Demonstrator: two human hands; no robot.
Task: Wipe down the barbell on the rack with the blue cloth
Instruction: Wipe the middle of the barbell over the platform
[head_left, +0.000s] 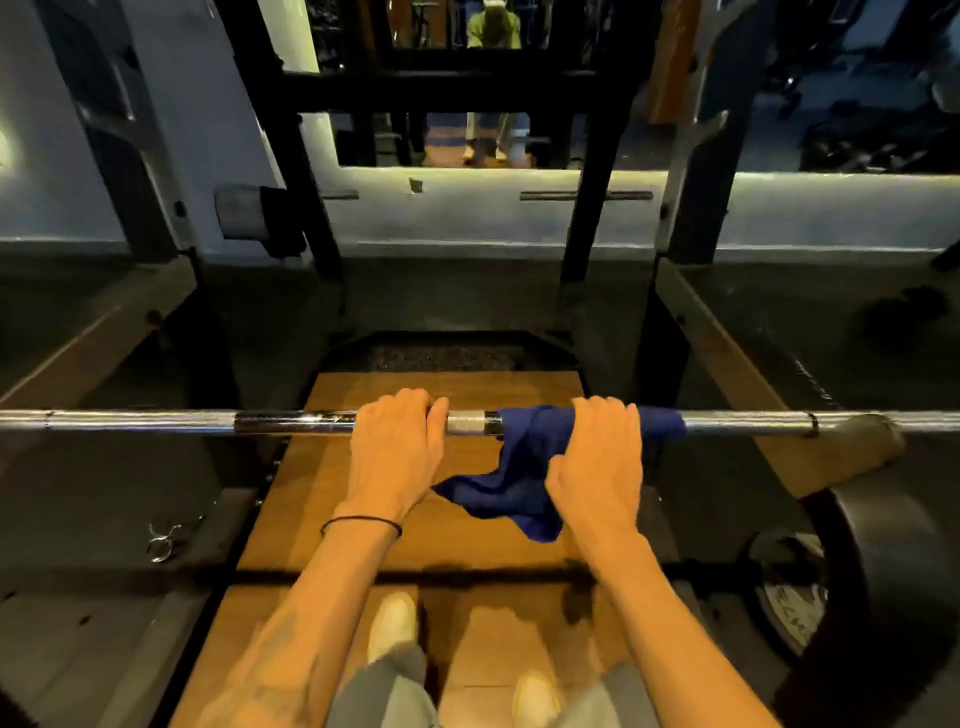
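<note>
On rack: barbell (291, 422) lies left-right | right hand (597, 457) grips blue cloth (519, 467) | left hand (395, 447) grips bar

1. Dim gym; wooden platform (447, 530) lying underfoot, dark rubber floor (93, 597) flanking it.
2. Black rack uprights (592, 228) standing ahead.
3. Mirror (467, 104) glowing above a lit white ledge (831, 208).
</note>
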